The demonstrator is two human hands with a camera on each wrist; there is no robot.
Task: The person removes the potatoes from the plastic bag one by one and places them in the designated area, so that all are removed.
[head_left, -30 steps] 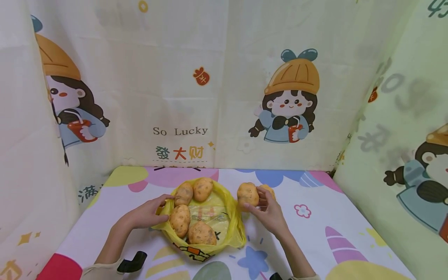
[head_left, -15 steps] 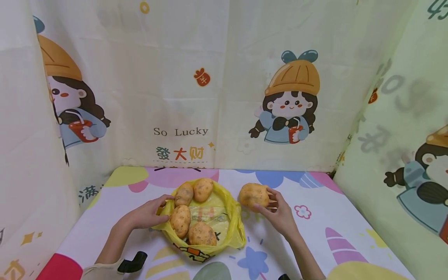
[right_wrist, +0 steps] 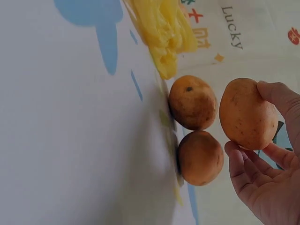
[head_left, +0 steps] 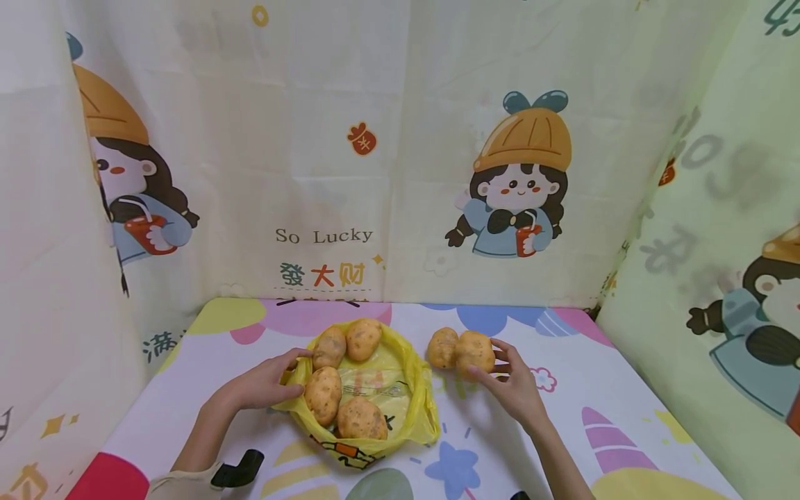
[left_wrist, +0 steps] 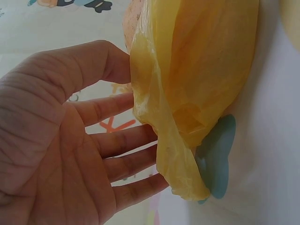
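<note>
A yellow plastic bag (head_left: pixel 425 410) lies spread open on the table with several potatoes (head_left: pixel 322 394) in it. My left hand (head_left: pixel 265 380) holds the bag's left rim; in the left wrist view its thumb touches the plastic and the fingertips go behind it. To the right of the bag, my right hand (head_left: pixel 509 385) grips a potato (right_wrist: pixel 247 114) between thumb and fingers, off the table. Two more potatoes stand side by side beyond it in the right wrist view, the upper potato (right_wrist: pixel 192 102) and the lower potato (right_wrist: pixel 200 158). From the head, the held potato hides one.
The table (head_left: pixel 531 444) has a printed cover with coloured shapes. Cloth curtains with cartoon figures hang at the back (head_left: pixel 412 173), left and right. Black straps cross the wrists, one strap (head_left: pixel 237 469) plain on the left.
My right hand has moved to the right with the potato, uncovering the potato nearer the bag and covering the farther one. The left hand and the bag stay put.
</note>
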